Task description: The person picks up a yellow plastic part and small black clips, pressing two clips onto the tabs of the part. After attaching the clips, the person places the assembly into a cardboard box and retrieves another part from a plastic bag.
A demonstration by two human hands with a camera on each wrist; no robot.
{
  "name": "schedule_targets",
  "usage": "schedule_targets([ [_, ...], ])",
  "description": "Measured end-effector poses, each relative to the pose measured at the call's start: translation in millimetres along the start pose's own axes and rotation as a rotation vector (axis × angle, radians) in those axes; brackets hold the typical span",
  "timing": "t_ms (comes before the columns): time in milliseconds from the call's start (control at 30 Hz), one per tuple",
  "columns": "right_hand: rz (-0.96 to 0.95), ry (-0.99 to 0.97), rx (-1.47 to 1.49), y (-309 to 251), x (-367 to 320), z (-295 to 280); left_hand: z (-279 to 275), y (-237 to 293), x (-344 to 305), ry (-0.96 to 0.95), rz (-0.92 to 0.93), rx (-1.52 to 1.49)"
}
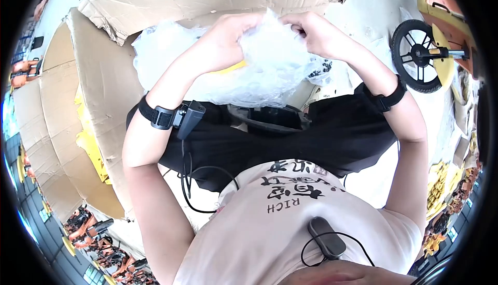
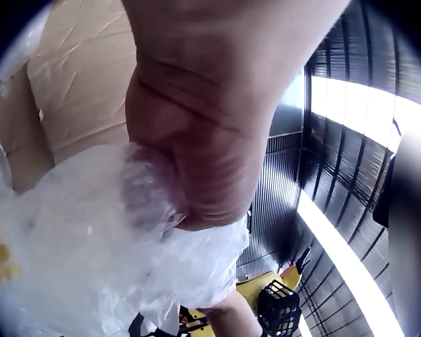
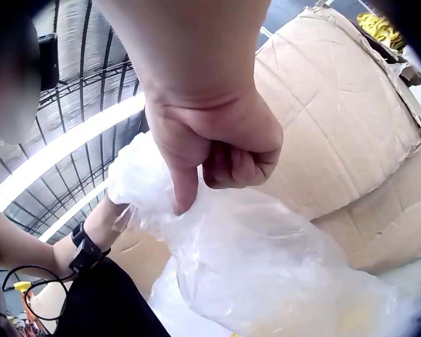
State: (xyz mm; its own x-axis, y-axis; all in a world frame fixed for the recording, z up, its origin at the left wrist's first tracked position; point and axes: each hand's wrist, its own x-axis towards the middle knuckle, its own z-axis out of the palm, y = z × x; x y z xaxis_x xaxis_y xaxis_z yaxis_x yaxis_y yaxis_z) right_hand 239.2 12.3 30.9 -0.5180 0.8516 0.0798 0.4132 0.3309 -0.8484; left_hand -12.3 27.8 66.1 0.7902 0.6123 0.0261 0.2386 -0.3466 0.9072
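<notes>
Clear, whitish plastic forms a bag (image 1: 275,51) beside the cardboard box (image 1: 104,72), something yellow (image 1: 231,68) showing through. The right hand (image 1: 324,35) grips its film, fingers curled; the left hand (image 1: 220,41) touches it (fingertips buried, so I cannot tell their grip). A wheel (image 1: 419,55) stands well apart from the box.

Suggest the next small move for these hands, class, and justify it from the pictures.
Probably ease the right hand gently away from the left hand, spreading the clear plastic: both hands grip it, and it lies bunched between them.
</notes>
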Motion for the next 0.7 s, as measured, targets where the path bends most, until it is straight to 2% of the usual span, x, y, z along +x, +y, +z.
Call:
schedule_targets([
  [33,0.157,-0.100,-0.148,-7.2,-11.9,-5.2,-8.6,-6.7,-2.8,-0.096,0.018,0.473],
  [67,0.320,-0.207,-0.288,-13.9,-24.6,-10.1,-16.6,-18.4,-11.6,-0.164,-0.038,0.643],
  [100,0.322,-0.180,-0.257,-13.6,-36.2,-14.7,-27.0,-33.9,-23.3,-0.227,-0.090,0.813],
  [167,0.327,-0.124,-0.247,-19.9,-59.2,-27.7,-61.2,-62.1,-46.9,-0.510,-0.398,1.170],
  [233,0.356,-0.087,-0.163,-22.2,-76.7,-39.0,-98.7,-92.1,-72.6,-0.764,-0.780,1.350],
  [267,0.398,-0.086,-0.134,-31.5,-81.7,-45.6,-127.5,-113.8,-91.6,-0.858,-0.937,1.270],
  [300,0.352,-0.035,-0.057,-35.9,-85.3,-48.3,-146.6,-114.4,-99.8,-0.994,-1.010,1.208],
  [367,0.241,0.090,0.037,-32.2,-87.5,-47.9,-160.0,-95.6,-98.5,-0.863,-1.035,1.061],
  [400,0.279,0.092,0.029,-32.0,-85.8,-51.8,-157.8,-72.9,-83.0,-0.773,-1.025,0.950],
  [467,0.481,0.060,0.290,-53.7,-76.9,-63.6,-114.4,-10.8,-27.8,-0.659,-1.154,0.990],
  [533,0.452,0.112,0.212,-53.7,-78.3,-59.1,-72.1,21.3,8.5,-0.570,-0.920,0.947],
  [600,0.518,0.107,0.189,-50.7,-77.3,-62.3,-38.5,-6.7,16.6,-0.419,-0.260,0.787],
  [667,0.524,0.111,0.121,-43.7,-78.0,-63.4,-6.6,-67.6,18.4,-0.477,0.022,0.822],
  [700,0.458,0.094,0.075,-38.1,-80.9,-61.9,2.2,-99.3,13.8,-0.573,-0.044,0.877],
])
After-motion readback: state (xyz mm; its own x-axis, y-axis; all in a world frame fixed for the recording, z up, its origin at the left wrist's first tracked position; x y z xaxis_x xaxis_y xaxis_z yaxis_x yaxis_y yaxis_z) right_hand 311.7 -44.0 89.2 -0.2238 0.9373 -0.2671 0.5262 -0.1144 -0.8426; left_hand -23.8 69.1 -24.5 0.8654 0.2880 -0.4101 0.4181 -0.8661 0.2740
